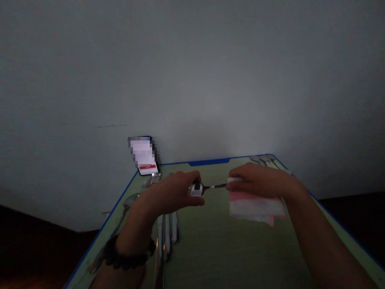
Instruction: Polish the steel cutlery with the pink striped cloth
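A metal spoon (197, 189) is held level above the table between my two hands. My left hand (176, 192), with a dark beaded bracelet at its wrist, is closed around the bowl end, thumb below and fingers above. My right hand (255, 179) is closed on a white and pink cloth (254, 206), which wraps the far end of the spoon's handle. That handle end is hidden in the cloth and fingers. The cloth's lower part hangs loose under the hand.
The green table (210, 249) has a blue edge and stands against a grey wall (210, 80). Several pieces of cutlery (167, 237) lie left, partly behind my left arm. More spoons (261, 160) lie at the back right corner. A lit phone (147, 166) leans on the wall.
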Demonstrator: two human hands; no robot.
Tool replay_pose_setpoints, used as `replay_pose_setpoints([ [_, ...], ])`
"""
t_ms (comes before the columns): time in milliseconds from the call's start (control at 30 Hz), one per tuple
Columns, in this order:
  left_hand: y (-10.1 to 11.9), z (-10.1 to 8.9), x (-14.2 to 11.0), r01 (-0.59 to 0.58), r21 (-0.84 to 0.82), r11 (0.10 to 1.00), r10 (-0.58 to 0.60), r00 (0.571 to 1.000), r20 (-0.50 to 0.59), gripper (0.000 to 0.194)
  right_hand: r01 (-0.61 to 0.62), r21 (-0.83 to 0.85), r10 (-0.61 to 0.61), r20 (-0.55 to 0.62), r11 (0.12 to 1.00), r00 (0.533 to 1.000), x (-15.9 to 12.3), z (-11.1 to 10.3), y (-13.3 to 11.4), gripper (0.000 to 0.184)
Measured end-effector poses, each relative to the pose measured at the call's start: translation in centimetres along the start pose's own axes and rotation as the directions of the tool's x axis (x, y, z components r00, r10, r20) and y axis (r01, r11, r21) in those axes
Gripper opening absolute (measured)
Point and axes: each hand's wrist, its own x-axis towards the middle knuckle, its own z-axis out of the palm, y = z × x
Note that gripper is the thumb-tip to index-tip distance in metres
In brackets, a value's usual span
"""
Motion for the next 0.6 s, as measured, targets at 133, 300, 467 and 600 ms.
replay_pose_setpoints([
  [133, 1.1, 0.7, 0.9, -0.022, 0.062, 0.998, 0.020, 0.999, 0.038, 0.028, 0.038, -0.058, -0.038, -0.008, 0.998, 0.999, 0.6, 0.6, -0.1, 0.031],
  [300, 1.1, 1.6, 2.4, -0.145, -0.138, 0.980, 0.156, 0.985, 0.072, 0.023, 0.115, 0.008, -0.116, 0.098, 0.993, 0.988, 2.5, 2.2, 0.3, 0.034],
  [467, -0.3, 3.1, 3.0, -0.110, -0.465, 0.878, 0.202, 0.968, 0.151, 0.024, 0.066, 0.058, -0.073, 0.134, 0.996, 0.988, 2.9, 2.8, 1.7, 0.037],
  [600, -1.8, 4.0, 2.7, -0.061, -0.684, 0.727, 0.062, 0.998, -0.023, 0.026, 0.061, 0.198, -0.098, 0.179, 0.978, 0.979, 1.6, 1.5, 2.6, 0.034],
])
